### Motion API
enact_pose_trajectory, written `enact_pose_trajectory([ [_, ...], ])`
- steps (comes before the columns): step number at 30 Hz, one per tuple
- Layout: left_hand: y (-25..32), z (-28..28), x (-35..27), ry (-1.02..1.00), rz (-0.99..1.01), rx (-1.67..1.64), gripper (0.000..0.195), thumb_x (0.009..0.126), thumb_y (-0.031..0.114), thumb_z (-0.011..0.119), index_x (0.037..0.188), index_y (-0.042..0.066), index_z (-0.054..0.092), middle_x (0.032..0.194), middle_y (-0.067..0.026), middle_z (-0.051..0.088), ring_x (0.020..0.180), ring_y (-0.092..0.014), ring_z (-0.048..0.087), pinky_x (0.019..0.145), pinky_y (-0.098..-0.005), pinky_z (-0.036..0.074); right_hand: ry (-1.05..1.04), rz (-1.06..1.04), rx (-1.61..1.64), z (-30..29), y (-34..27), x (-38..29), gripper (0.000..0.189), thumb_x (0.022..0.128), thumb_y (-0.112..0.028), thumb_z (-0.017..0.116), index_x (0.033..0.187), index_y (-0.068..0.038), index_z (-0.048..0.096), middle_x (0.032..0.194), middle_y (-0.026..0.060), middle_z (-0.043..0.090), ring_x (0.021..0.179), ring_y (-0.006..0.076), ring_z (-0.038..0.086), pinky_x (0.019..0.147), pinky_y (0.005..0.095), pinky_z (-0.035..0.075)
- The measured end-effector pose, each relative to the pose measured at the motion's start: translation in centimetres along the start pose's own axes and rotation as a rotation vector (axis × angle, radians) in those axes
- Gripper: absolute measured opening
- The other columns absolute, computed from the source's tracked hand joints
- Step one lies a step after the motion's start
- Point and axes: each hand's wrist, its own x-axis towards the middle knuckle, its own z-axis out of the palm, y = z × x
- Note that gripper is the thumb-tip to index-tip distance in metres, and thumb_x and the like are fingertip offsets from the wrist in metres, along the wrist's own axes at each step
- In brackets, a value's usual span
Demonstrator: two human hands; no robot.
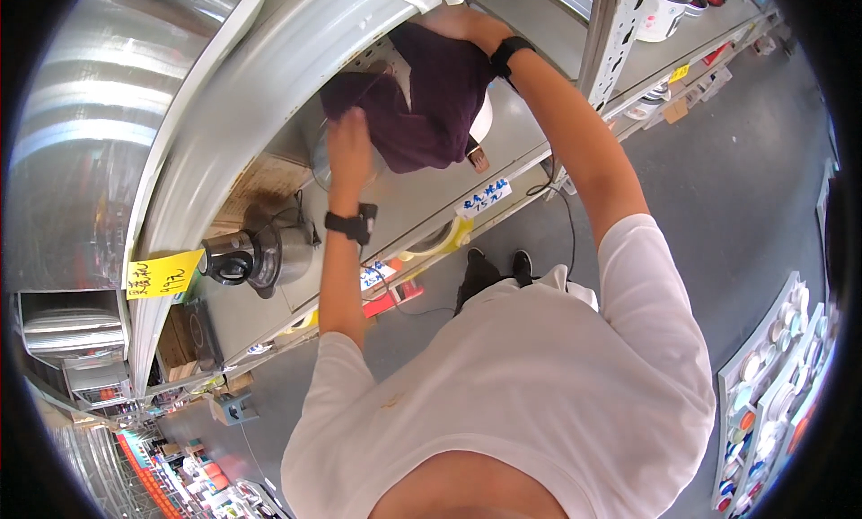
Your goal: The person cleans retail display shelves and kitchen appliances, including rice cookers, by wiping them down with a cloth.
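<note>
A dark purple cloth (438, 115) is spread and bunched over things on the shelf in front of me. My left hand (349, 148), slightly blurred, grips its near left edge. At the cloth's far upper end is my right hand (458, 24), holding it, with the fingertips partly hidden by the upper shelf beam. From under the cloth show a white rounded body (482, 120) and a brown handle (479, 159); what they belong to is mostly covered. Beside my left hand, a clear rim, perhaps of glass, is partly visible.
Left of my left forearm stands a juicer (269, 256) with a cord, by a cardboard box (259, 185). The upper shelf's beam (222, 108) curves close above my hands. A perforated metal upright (613, 41) rises by my right arm. Loose cables (571, 223) hang toward the floor.
</note>
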Motion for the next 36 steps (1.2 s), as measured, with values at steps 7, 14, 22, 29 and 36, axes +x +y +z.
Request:
enact_pose_trajectory([
  [7, -8.8, 0.8, 6.5, -0.388, -0.316, -0.041, 0.050, 0.103, 0.041, 0.040, 0.121, -0.002, 0.061, 0.124, -0.0259, 0.059, 0.117, -0.043, 0.053, 0.099, -0.0431, 0.041, 0.320, -0.225, 0.137, 2.0, -0.3, -5.7, 0.037, 0.102, -0.022, 0.045, 0.131, -0.002, 0.055, 0.135, 0.0184, 0.054, 0.125, 0.0349, 0.051, 0.106, 0.0374, 0.039],
  [14, -10.7, 3.6, 10.8, -0.368, -0.248, -0.196, 0.040, 0.102, 0.031, 0.047, 0.126, 0.002, 0.060, 0.128, -0.0213, 0.060, 0.119, -0.040, 0.055, 0.104, -0.0391, 0.040, 0.587, -0.316, -0.150, 5.1, -2.9, -11.8, 0.039, 0.098, -0.027, 0.051, 0.130, -0.007, 0.058, 0.133, 0.0128, 0.056, 0.135, 0.0432, 0.038, 0.110, 0.0494, 0.035],
  [22, -14.5, 3.8, 14.1, -0.557, 0.152, 0.143, 0.044, 0.103, 0.035, 0.044, 0.124, -0.003, 0.056, 0.114, -0.0202, 0.065, 0.108, -0.031, 0.061, 0.095, -0.0354, 0.044, 0.530, -0.254, -0.266, 7.5, -9.4, -15.9, 0.045, 0.092, -0.025, 0.058, 0.136, -0.012, 0.055, 0.142, 0.0084, 0.049, 0.143, 0.0366, 0.029, 0.113, 0.0607, 0.025],
  [29, -4.4, 0.3, 9.9, -0.230, -0.120, 0.271, 0.030, 0.102, 0.023, 0.049, 0.122, 0.002, 0.058, 0.119, -0.0179, 0.066, 0.110, -0.033, 0.064, 0.091, -0.0374, 0.048, 0.463, -0.309, -0.167, 5.4, -5.4, -16.2, 0.044, 0.094, -0.019, 0.056, 0.138, -0.018, 0.054, 0.146, 0.0075, 0.047, 0.142, 0.0347, 0.034, 0.113, 0.0576, 0.028],
  [36, -1.9, -0.3, 3.4, -0.195, -0.096, -0.128, 0.044, 0.101, 0.024, 0.042, 0.139, 0.001, 0.049, 0.147, -0.0195, 0.044, 0.139, -0.034, 0.038, 0.114, -0.0395, 0.028, 0.388, -0.205, 0.263, 2.4, 0.0, -9.3, 0.039, 0.103, -0.026, 0.046, 0.137, -0.008, 0.053, 0.145, 0.0139, 0.049, 0.134, 0.0293, 0.044, 0.112, 0.0363, 0.033],
])
